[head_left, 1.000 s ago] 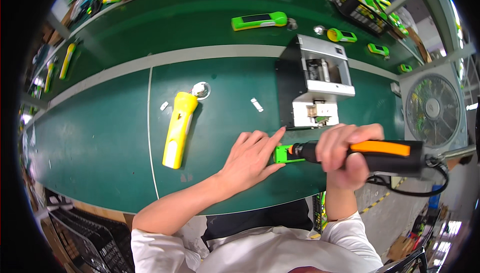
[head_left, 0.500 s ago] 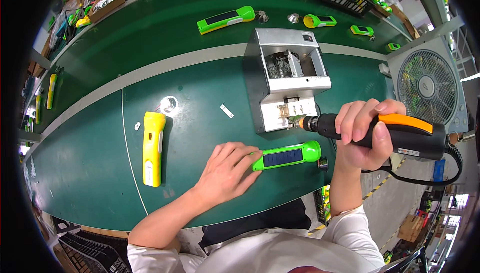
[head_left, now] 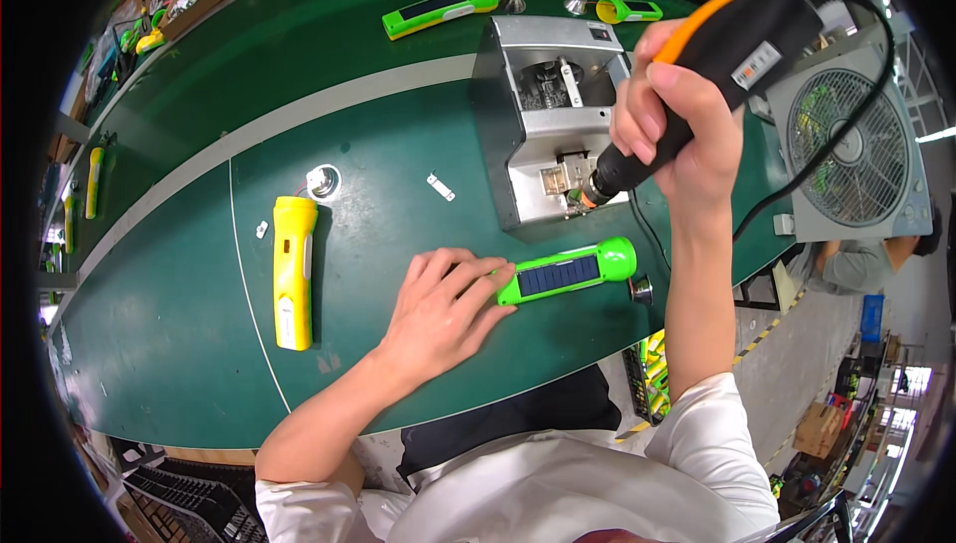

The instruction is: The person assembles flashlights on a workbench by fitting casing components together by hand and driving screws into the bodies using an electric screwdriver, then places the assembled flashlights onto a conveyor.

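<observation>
My right hand point(head_left: 697, 130) is wrapped round a black and orange electric screwdriver point(head_left: 762, 30), its handle raised and its tip slanting down to the left. That tip meets the front ledge of a silver screw feeder point(head_left: 553, 33); the exact contact is too small to make out. On the green bench, my left hand point(head_left: 438, 316) grips the tail end of a green flashlight point(head_left: 560, 275) with a dark solar panel facing up. A small reflector point(head_left: 641, 290) lies beside the flashlight's head. Farther left rests a yellow flashlight point(head_left: 294, 279), with a lamp reflector point(head_left: 323, 181) just above it.
A small white strip point(head_left: 440, 187) lies between the yellow flashlight and the feeder. Beyond the pale rail, more green flashlights point(head_left: 440, 11) lie on a far green surface. A box fan point(head_left: 846, 149) stands at the right. The screwdriver's cord point(head_left: 822, 169) loops behind my right forearm.
My right hand has lifted and tilted the screwdriver's handle up and away, its tip staying at the feeder's front. My left hand keeps its grip on the green flashlight. The view has shifted slightly.
</observation>
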{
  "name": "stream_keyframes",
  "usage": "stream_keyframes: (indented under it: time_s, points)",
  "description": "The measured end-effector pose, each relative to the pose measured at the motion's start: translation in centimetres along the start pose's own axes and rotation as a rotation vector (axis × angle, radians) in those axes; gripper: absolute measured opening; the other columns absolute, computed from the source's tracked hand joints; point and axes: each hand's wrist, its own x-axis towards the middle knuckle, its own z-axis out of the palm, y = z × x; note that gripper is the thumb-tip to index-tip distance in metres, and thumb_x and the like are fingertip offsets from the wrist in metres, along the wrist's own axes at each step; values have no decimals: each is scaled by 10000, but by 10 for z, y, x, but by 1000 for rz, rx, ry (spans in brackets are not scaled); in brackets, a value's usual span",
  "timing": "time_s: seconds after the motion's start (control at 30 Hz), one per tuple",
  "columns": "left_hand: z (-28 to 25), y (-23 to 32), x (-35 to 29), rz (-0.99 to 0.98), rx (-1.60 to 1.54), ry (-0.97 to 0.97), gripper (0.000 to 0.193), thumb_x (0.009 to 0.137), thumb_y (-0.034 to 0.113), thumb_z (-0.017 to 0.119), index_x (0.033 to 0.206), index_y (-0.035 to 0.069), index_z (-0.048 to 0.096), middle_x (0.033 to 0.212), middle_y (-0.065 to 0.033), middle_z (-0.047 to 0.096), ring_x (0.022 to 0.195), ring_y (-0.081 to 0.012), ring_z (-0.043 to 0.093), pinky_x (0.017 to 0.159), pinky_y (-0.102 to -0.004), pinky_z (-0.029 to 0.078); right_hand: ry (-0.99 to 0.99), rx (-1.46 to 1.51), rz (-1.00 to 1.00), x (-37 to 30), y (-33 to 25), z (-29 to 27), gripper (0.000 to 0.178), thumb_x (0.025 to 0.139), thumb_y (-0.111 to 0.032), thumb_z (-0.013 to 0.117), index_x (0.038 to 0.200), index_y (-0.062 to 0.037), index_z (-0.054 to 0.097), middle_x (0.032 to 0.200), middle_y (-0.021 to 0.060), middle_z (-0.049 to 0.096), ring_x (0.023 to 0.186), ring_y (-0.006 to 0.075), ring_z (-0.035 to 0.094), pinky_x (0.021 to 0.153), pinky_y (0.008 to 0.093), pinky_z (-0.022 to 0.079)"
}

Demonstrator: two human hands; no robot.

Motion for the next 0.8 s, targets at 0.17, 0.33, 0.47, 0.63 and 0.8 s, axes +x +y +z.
stream_keyframes:
  time_s: [0.17, 0.33, 0.47, 0.63, 0.8]
  points:
    - [3, -4, -3, -29, 31, 47, 428, 783, 179, 841, 1167, 69, 688, 1198, -25, 689, 1016, -253, 591, 834, -382, 447, -43, 123, 0, -17, 1, -11, 246, 960, -173, 527, 1147, -14, 542, 614, 13, 430, 452, 123, 420, 473, 295, 394]
    - [-1, -3, -5, -86, 26, 47, 391, 812, 200, 824, 1161, 86, 692, 1193, -20, 682, 1043, -253, 580, 841, -384, 444, -189, 245, -114, -51, -3, 8, 263, 948, -191, 515, 1145, -19, 484, 625, 17, 451, 458, 120, 430, 463, 295, 397]
    - [-1, -3, -4, -84, 19, 39, 369, 832, 215, 815, 1163, 96, 703, 1188, -22, 678, 1064, -253, 573, 861, -384, 445, -261, 251, -170, -67, 5, 29, 263, 942, -175, 544, 1142, -26, 460, 641, 33, 488, 464, 131, 460, 459, 298, 425]
    - [-1, -3, -5, -106, 18, 38, 374, 834, 220, 815, 1171, 97, 709, 1181, -24, 676, 1078, -252, 569, 879, -381, 444, -260, 269, -147, -75, 20, 42, 252, 953, -157, 530, 1149, -21, 447, 653, 38, 497, 479, 133, 484, 483, 298, 457]
    - [-2, -4, -5, -112, -7, 30, 381, 828, 214, 816, 1176, 103, 707, 1177, -18, 670, 1090, -251, 565, 884, -381, 441, -155, 296, -133, -80, 26, 54, 296, 953, -127, 659, 1127, -1, 456, 606, 45, 500, 464, 134, 467, 444, 278, 419]
